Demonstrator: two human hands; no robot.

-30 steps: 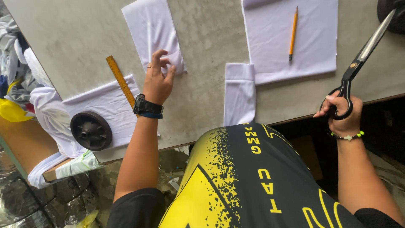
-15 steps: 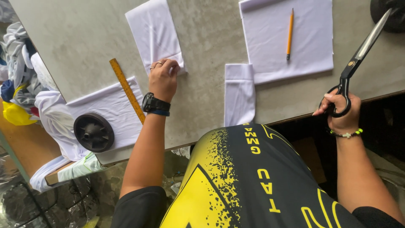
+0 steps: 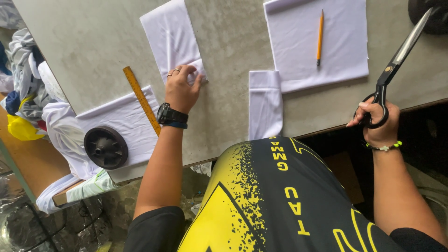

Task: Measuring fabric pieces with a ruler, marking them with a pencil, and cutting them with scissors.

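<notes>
White rectangular fabric piece (image 3: 170, 39) runs lengthwise away from the left hand (image 3: 181, 89) pinching its near corner; right hand (image 3: 377, 122) grips black-handled scissors (image 3: 395, 63).

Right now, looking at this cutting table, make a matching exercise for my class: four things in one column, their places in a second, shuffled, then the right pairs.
Things
1. pencil
2. scissors
3. ruler
4. black round weight

Places
A. in the right hand
B. on the large white cloth piece at the far side
C. on the white cloth at the table's left end
D. just left of the left hand

Pairs: 1-B, 2-A, 3-D, 4-C
</notes>
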